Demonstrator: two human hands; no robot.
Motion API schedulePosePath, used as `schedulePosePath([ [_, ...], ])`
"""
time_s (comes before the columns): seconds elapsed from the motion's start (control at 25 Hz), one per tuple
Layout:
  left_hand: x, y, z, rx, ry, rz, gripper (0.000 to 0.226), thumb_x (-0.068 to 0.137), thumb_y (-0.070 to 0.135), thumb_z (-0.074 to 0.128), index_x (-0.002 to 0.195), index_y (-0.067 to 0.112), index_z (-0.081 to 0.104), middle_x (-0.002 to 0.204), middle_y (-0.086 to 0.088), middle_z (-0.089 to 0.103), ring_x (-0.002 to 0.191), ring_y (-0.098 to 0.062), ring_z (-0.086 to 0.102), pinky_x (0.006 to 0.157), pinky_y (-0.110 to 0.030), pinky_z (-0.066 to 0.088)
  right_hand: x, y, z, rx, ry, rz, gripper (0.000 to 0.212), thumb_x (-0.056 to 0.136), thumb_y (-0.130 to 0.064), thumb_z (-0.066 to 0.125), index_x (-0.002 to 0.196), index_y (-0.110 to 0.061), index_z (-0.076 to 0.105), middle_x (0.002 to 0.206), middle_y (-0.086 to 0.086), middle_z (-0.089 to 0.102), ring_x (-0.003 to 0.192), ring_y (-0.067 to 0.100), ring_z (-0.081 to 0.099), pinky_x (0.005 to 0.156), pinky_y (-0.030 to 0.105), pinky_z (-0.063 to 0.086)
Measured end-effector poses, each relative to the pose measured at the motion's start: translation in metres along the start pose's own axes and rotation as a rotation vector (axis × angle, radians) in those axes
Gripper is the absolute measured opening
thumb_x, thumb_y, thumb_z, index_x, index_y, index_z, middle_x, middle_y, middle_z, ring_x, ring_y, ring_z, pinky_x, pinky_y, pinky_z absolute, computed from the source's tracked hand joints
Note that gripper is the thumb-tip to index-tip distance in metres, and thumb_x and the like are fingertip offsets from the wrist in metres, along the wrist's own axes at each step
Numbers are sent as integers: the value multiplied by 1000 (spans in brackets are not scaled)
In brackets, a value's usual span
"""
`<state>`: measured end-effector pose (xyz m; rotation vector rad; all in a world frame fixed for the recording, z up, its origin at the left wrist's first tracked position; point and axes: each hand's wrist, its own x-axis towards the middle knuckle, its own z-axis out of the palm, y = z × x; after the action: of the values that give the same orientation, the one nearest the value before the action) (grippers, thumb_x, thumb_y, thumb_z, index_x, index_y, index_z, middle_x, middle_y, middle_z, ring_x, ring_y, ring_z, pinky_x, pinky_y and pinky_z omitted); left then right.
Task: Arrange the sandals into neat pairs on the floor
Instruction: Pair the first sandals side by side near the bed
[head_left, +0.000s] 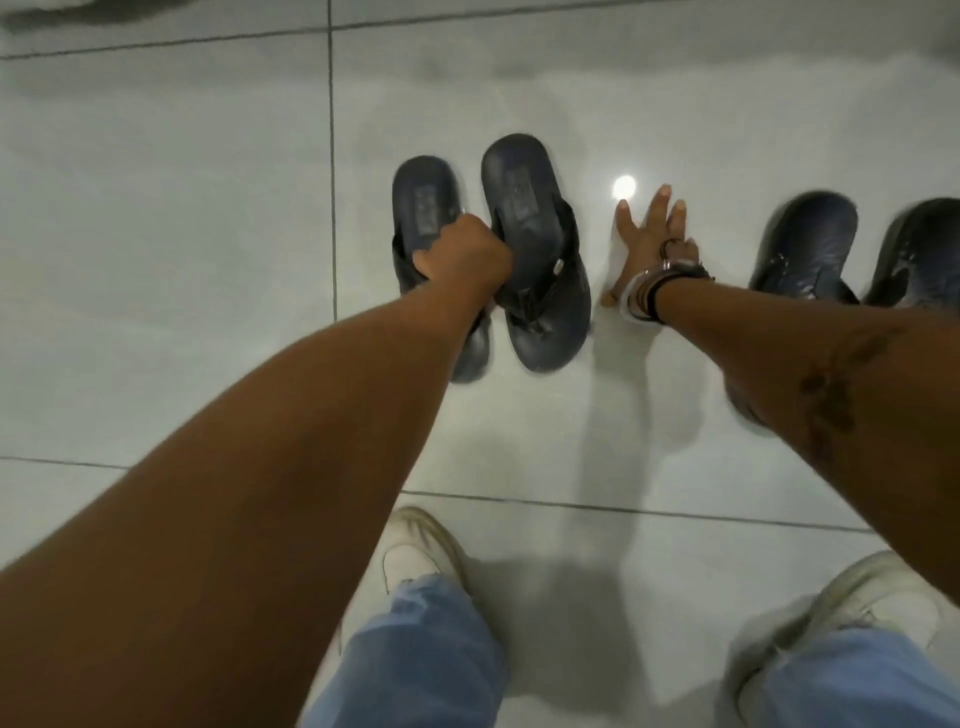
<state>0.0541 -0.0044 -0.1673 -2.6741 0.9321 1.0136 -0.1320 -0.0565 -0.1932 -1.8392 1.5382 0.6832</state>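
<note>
Head view: glossy pale tiled floor (182, 208) under 4 dark sandals (524, 208).

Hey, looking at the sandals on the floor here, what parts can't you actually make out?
- Head view, left flip-flop: its strap is hidden under the left hand.
- Head view, third sandal: near end behind the right forearm.
- Head view, far-right sandal: cut off by the frame edge.
- Head view, insole labels: blurred by motion.
</note>
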Motion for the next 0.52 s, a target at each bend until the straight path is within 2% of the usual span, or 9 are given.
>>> schedulePosePath([
  [0.16,6,-4,-14,42,101,48,4,87,21,58,89,18,57,99,-8,70,95,-31,65,94,-43,44,0,-8,-3,10,5,49,117,75,-8,77,149,-39,-8,157,4,-28,147,31,-14,119,53,14],
  [0.36,90,-47,-105,103,249,20,27,81,22,59,107,16,61,102,-9,69,100,-33,64,100,-49,29,14,-16,-5,-121,27,86,112,76,-12,75,149,-35,-8,158,10,-26,147,32,-14,116,50,25],
  [0.52,144,-70,-156,112,226,-73,24,78,20,61,101,17,54,99,-10,64,99,-34,61,101,-50,26,18,-12,-7,-181,40,61,131,62,-29,86,148,-32,-12,157,14,-25,147,37,-12,115,50,28],
])
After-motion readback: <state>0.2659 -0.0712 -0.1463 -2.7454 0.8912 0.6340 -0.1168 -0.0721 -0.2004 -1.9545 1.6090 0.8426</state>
